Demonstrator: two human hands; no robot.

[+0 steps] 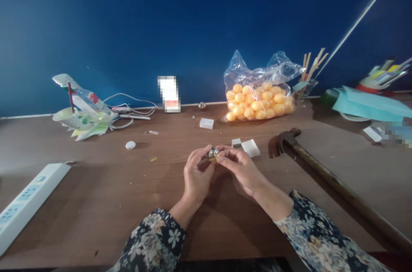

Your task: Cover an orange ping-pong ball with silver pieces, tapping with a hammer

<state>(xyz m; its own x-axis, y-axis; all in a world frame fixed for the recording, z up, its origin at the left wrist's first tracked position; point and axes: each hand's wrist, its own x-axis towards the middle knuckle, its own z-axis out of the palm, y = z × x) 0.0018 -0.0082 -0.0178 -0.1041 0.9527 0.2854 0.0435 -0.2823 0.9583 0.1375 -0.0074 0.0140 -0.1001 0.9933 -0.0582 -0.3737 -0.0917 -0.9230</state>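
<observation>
A small shiny round metal piece (213,152), silvery with a yellowish lower edge, is between my fingertips above the middle of the table. My left hand (197,175) pinches it from the left, thumb below and fingers behind. From the right, the thumb and forefinger of my right hand (243,173) close on the same piece. Its finer detail is too small to make out, and fingers cover its sides. Just beyond my right hand lie a small grey-white box (236,143) and an open white flap of card (250,148).
A claw hammer (322,164) lies at the right. Behind stand a clear bag of yellow-orange balls (257,101), a small white box (206,123), another shiny metal piece (201,105) and a phone (169,94). Leftward are a power strip (28,203), a white disc (130,145) and a plastic bottle (92,100).
</observation>
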